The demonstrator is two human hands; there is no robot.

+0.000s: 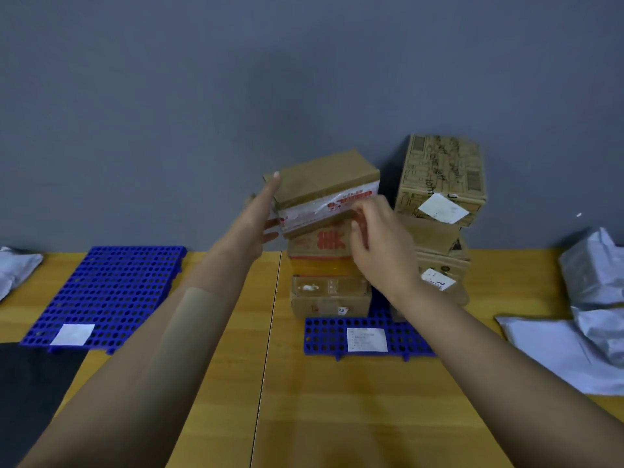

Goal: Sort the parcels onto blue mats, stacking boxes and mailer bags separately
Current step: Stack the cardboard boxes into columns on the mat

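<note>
We see two blue mats on the yellow tabletop (209,383); the right mat (324,336) is our marker for where things are. On the right mat stand two stacks of brown boxes, side by side; we count three boxes in each stack, six in all, though an arm hides part of the lower ones on the right side. The stack on the left side has a taped box (329,295) at the bottom, then a red-print box (317,244), then the top box (327,184), which is tilted; we cannot tell if it rests fully on the one below. Our left hand (263,217) has straight fingers pressed flat on the left end of the top box; our right hand (378,231) has curled fingers that grip its near right edge; so both hands hold this one box. The other stack is topped by a black-print box (442,170) with a white label. The left mat (104,295) lies well to the left of the right mat; one grey mailer bag (17,268) lies past it, at the edge. A heap of grey bags (591,275) lies to the right of the right mat; we see at least two there, but cannot count them all.
</note>
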